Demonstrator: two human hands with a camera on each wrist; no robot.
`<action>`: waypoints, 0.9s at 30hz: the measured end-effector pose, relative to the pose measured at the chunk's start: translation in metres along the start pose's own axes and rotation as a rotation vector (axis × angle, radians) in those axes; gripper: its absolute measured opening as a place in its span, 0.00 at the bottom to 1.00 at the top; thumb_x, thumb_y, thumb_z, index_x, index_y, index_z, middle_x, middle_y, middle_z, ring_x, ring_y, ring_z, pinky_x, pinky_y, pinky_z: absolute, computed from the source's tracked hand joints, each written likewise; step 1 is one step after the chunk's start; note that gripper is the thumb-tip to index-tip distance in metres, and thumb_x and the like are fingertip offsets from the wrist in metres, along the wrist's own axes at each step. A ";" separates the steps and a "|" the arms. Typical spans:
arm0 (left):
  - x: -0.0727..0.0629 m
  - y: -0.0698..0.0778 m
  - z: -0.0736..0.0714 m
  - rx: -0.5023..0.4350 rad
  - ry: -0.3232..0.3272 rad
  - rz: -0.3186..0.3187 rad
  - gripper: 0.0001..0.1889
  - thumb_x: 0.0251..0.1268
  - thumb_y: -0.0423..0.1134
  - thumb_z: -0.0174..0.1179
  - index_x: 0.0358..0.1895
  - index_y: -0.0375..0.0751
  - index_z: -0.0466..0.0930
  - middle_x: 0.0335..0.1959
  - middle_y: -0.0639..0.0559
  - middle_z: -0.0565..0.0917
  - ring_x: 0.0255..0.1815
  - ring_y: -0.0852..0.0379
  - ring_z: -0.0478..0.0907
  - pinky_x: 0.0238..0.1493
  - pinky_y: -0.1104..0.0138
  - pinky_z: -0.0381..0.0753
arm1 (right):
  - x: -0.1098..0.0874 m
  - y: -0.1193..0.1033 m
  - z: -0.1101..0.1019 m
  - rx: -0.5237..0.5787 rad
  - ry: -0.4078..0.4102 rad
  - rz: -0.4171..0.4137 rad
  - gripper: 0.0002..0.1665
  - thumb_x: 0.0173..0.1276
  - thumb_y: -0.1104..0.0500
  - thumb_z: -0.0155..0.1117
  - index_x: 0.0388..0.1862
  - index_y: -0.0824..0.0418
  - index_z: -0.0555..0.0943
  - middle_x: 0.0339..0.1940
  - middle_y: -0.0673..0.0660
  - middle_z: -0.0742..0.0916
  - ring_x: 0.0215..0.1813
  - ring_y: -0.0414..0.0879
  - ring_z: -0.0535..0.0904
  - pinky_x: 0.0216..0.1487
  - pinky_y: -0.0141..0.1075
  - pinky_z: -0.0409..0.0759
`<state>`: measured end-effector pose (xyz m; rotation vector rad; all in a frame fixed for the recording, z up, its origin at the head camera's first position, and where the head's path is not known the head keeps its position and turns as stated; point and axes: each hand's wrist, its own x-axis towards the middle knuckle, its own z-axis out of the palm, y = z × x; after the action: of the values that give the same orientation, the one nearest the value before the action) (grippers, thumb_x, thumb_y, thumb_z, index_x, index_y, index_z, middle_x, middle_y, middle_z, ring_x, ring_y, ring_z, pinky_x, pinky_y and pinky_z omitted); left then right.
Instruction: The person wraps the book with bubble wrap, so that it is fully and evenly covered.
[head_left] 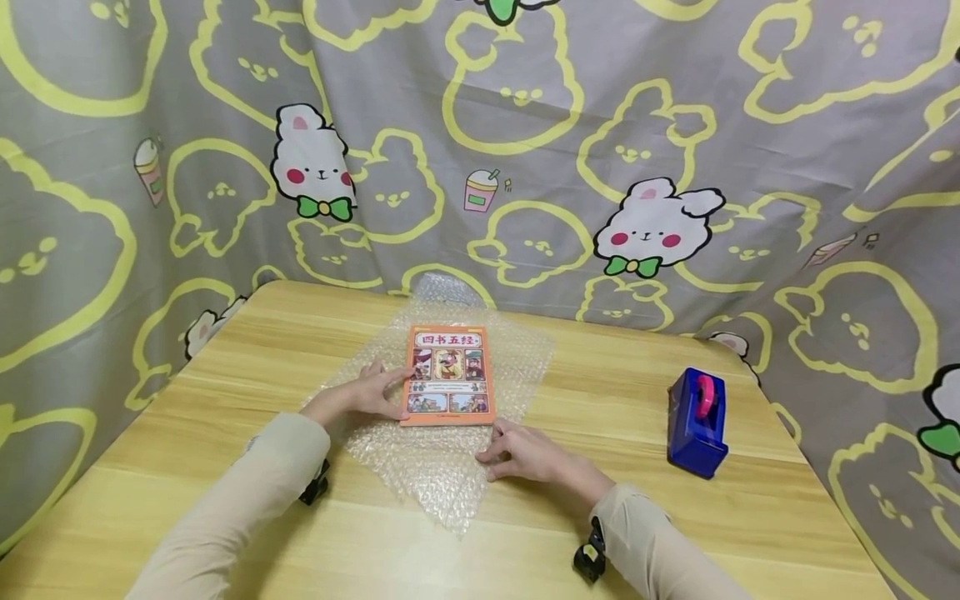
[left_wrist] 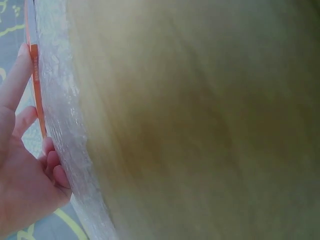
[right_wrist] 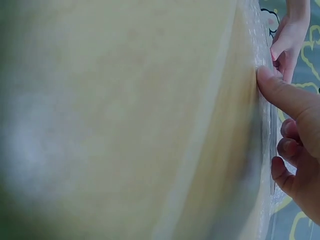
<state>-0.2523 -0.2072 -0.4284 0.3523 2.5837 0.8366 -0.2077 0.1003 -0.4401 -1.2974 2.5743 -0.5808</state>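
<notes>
An orange picture book (head_left: 450,375) with Chinese characters and cartoon panels on its cover lies face up on a sheet of bubble wrap (head_left: 435,483). My left hand (head_left: 371,393) touches the book's left edge with thumb and forefinger, spread rather than closed round it; in the left wrist view that hand's other fingers (left_wrist: 53,167) rest by the wrap. At the book's lower right corner is my right hand (head_left: 532,454), fingers loosely bent. The right wrist view shows its thumb (right_wrist: 280,90) touching the wrap, the other fingertips close to the book's edge.
A blue tape dispenser (head_left: 697,429) with a pink roll core stands at the right of the wooden table (head_left: 600,400). Behind the table hangs a grey curtain (head_left: 420,92) with yellow outlines and white rabbits. The wrap's far end reaches the table's back edge.
</notes>
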 end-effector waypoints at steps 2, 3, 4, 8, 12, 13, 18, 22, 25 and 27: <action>0.000 0.000 -0.001 -0.008 -0.002 -0.002 0.47 0.47 0.50 0.68 0.70 0.45 0.52 0.66 0.22 0.27 0.66 0.25 0.26 0.56 0.30 0.33 | 0.001 0.000 -0.001 0.003 0.004 -0.006 0.21 0.51 0.47 0.67 0.44 0.54 0.83 0.27 0.43 0.68 0.29 0.33 0.61 0.28 0.22 0.64; 0.000 0.001 -0.001 -0.007 -0.003 -0.002 0.47 0.47 0.50 0.68 0.70 0.45 0.52 0.66 0.22 0.27 0.66 0.24 0.26 0.56 0.30 0.33 | 0.001 0.000 -0.001 0.004 0.004 -0.009 0.21 0.51 0.47 0.67 0.44 0.54 0.83 0.27 0.42 0.68 0.28 0.33 0.61 0.28 0.22 0.64; -0.001 0.001 -0.001 -0.007 -0.004 -0.001 0.47 0.47 0.50 0.68 0.70 0.45 0.52 0.66 0.22 0.26 0.66 0.24 0.26 0.56 0.30 0.33 | 0.002 0.000 -0.001 0.005 0.002 -0.010 0.21 0.52 0.47 0.66 0.44 0.54 0.83 0.27 0.42 0.68 0.28 0.33 0.61 0.28 0.22 0.64; -0.001 0.001 -0.002 0.002 -0.007 0.004 0.46 0.47 0.50 0.68 0.70 0.45 0.53 0.66 0.22 0.26 0.66 0.24 0.25 0.55 0.29 0.34 | 0.005 0.000 -0.005 0.016 -0.010 -0.021 0.20 0.52 0.48 0.66 0.43 0.55 0.84 0.27 0.43 0.69 0.28 0.33 0.60 0.28 0.22 0.64; -0.001 0.001 -0.003 0.014 -0.007 0.017 0.46 0.47 0.50 0.68 0.69 0.44 0.54 0.66 0.21 0.27 0.66 0.24 0.26 0.55 0.29 0.36 | 0.008 0.001 -0.008 0.051 -0.034 -0.039 0.19 0.55 0.49 0.64 0.43 0.57 0.84 0.29 0.45 0.76 0.31 0.35 0.66 0.34 0.25 0.70; -0.001 0.001 -0.003 0.018 -0.008 0.020 0.45 0.47 0.50 0.68 0.69 0.44 0.54 0.66 0.21 0.27 0.66 0.24 0.26 0.55 0.29 0.36 | 0.009 0.002 -0.010 0.082 -0.041 -0.041 0.19 0.57 0.49 0.63 0.43 0.58 0.84 0.30 0.46 0.77 0.32 0.36 0.68 0.36 0.27 0.71; -0.002 0.002 -0.003 0.020 -0.020 0.020 0.45 0.48 0.50 0.68 0.69 0.44 0.53 0.66 0.21 0.27 0.65 0.24 0.26 0.55 0.29 0.36 | 0.016 0.011 -0.017 0.308 0.000 -0.012 0.12 0.63 0.56 0.60 0.38 0.63 0.84 0.28 0.51 0.80 0.33 0.39 0.71 0.37 0.31 0.74; -0.003 0.001 -0.003 0.018 -0.019 0.013 0.46 0.49 0.49 0.67 0.70 0.44 0.52 0.66 0.22 0.26 0.66 0.24 0.25 0.55 0.29 0.35 | 0.026 0.019 -0.023 0.401 0.108 0.037 0.11 0.64 0.60 0.58 0.32 0.65 0.84 0.24 0.53 0.78 0.27 0.37 0.67 0.28 0.27 0.69; -0.002 0.000 -0.003 0.030 -0.010 0.027 0.43 0.50 0.46 0.66 0.69 0.44 0.53 0.66 0.20 0.28 0.66 0.24 0.26 0.55 0.29 0.37 | 0.033 0.024 -0.025 0.431 0.157 0.092 0.11 0.65 0.61 0.57 0.33 0.68 0.84 0.27 0.56 0.82 0.27 0.35 0.69 0.29 0.26 0.70; -0.002 0.000 -0.001 0.041 0.002 0.038 0.42 0.50 0.44 0.66 0.69 0.43 0.54 0.65 0.19 0.29 0.66 0.24 0.28 0.56 0.30 0.38 | 0.037 0.026 -0.024 0.457 0.168 0.147 0.12 0.66 0.61 0.57 0.32 0.68 0.84 0.27 0.57 0.83 0.26 0.36 0.68 0.28 0.27 0.69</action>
<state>-0.2514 -0.2087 -0.4270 0.4135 2.6066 0.7983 -0.2573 0.0904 -0.4294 -0.9323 2.4262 -1.2036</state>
